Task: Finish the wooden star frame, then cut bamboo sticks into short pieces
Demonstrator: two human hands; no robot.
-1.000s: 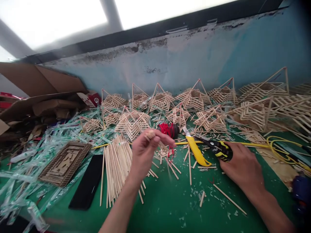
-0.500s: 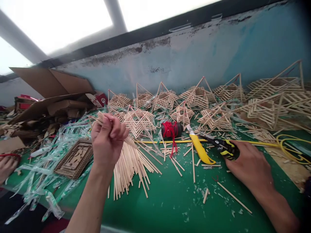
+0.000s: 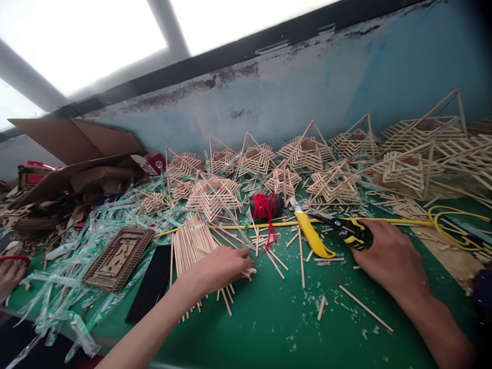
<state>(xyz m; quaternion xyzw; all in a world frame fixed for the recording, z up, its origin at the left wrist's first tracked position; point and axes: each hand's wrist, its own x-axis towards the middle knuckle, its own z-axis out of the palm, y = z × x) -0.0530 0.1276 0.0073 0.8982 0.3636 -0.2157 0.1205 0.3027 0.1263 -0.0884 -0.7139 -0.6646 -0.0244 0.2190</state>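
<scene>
My left hand (image 3: pixel 226 262) is closed around a small bundle of thin wooden sticks (image 3: pixel 249 272), whose ends poke out past the fingers. It is low over a larger fanned pile of similar sticks (image 3: pixel 192 241) on the green tabletop. At the right, my right hand (image 3: pixel 388 256) grips black-and-yellow pliers (image 3: pixel 355 234) by the handles, jaws pointing left. Just left of the jaws lies a yellow utility knife (image 3: pixel 313 236) with its blade out. Behind it sits a black spool wound with red string (image 3: pixel 267 205).
Several stacked-stick frames (image 3: pixel 215 197) line the blue wall. A yellow cord (image 3: pixel 403 222) crosses the table. Plastic wrappers (image 3: pixel 65 277), a brown framed panel (image 3: pixel 119 259), a black flat object (image 3: pixel 149 284) and cardboard (image 3: pixel 77 138) are at left, with another person's hand (image 3: pixel 11 277).
My left hand has come down and to the right with the sticks, from raised to low over the pile. The black flat object has come into view. My right hand stays on the pliers.
</scene>
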